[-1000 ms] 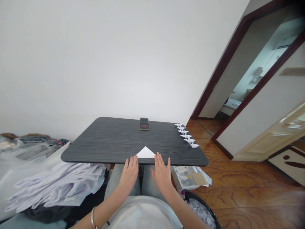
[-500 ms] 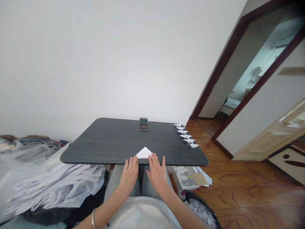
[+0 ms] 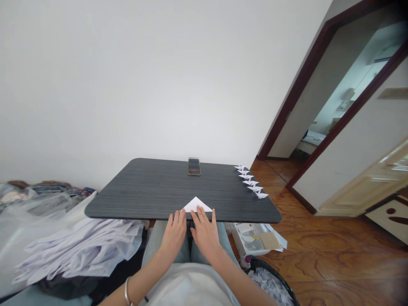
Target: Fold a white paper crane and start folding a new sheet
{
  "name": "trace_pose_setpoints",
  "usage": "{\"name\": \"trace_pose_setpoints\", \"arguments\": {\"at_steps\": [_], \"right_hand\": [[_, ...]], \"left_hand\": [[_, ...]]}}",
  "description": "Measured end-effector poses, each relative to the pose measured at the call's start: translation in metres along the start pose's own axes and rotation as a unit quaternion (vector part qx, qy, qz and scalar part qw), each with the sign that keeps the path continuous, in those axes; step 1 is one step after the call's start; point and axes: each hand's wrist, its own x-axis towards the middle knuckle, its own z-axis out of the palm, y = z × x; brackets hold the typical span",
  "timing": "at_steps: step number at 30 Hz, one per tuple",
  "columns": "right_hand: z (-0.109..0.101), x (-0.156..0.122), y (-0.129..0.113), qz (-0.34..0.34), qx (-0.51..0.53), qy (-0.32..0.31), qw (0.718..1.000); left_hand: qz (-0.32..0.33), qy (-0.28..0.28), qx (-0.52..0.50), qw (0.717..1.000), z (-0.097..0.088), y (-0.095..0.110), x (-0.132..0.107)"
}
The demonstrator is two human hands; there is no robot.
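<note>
A white sheet of paper (image 3: 195, 204), folded into a triangle, lies at the front edge of the dark table with its point facing away from me. My left hand (image 3: 175, 231) rests its fingertips at the paper's left corner, its fingers stretched out side by side and its thumb hidden. Across the paper's lower edge, right of the middle, my right hand (image 3: 205, 233) lies with fingers extended and somewhat spread. Several folded white paper cranes (image 3: 251, 182) stand in a row along the table's right side.
A phone (image 3: 194, 166) sits at the back of the dark table (image 3: 143, 187). White garments (image 3: 83, 248) are heaped at the left. Below the table's right side are a white box (image 3: 250, 238) with small items and a black bin (image 3: 270, 282) of paper scraps.
My right hand has slid left along the paper's lower edge, baring its right corner. The left hand stays by the left corner. My view has shifted slightly.
</note>
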Motion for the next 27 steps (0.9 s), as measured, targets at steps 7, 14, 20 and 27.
{"name": "trace_pose_setpoints", "arguments": {"at_steps": [7, 14, 20, 27], "right_hand": [[-0.002, -0.011, 0.023, 0.04, -0.02, 0.027, 0.999], [-0.007, -0.018, 0.04, 0.065, -0.043, 0.037, 0.996], [-0.004, -0.022, 0.05, 0.084, -0.053, 0.042, 0.994], [-0.003, -0.023, 0.051, 0.085, -0.053, 0.044, 0.994]], "left_hand": [[0.005, 0.001, 0.011, 1.0, 0.002, -0.002, -0.002], [0.0, -0.002, -0.004, 1.0, 0.003, -0.002, -0.002], [-0.025, 0.006, -0.032, 0.999, 0.002, -0.003, -0.001], [-0.011, 0.012, -0.013, 1.0, -0.001, -0.011, -0.005]]}}
